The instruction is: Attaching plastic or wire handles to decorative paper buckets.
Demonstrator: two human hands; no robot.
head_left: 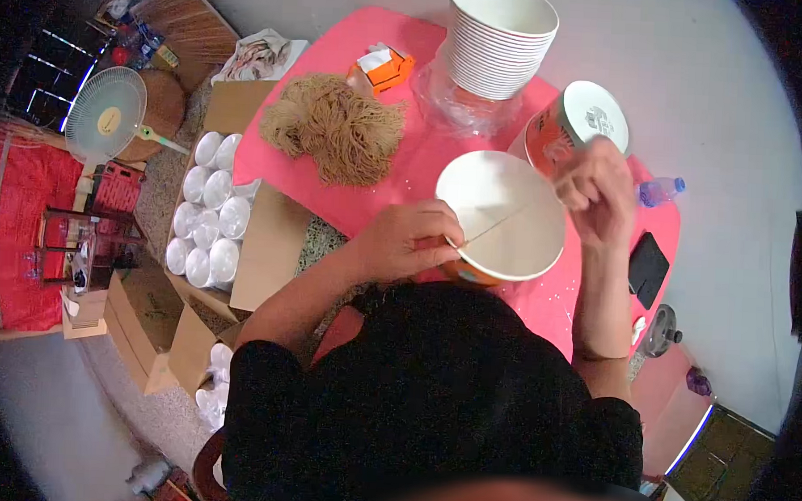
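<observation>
A wide white paper bucket (502,201) stands open on the pink table close to my body. Across its mouth a thin brown string (500,225) runs between my two hands. My left hand (417,238) is closed at the near left rim, pinching one end of the string. Raised past the right rim, my right hand (598,189) is closed, with the string leading up toward its curled fingers; the exact grip there is hard to see. Further left on the table lies a loose bundle of brown strings (335,127).
A tall stack of white paper buckets (499,44) rises at the back, beside a lidded red-and-green bucket (563,128). An orange tissue pack (387,68), a plastic bottle (661,191) and a black phone-like slab (649,268) lie around. Left of the table, a cardboard carton (272,236) holds wrapped white stacks.
</observation>
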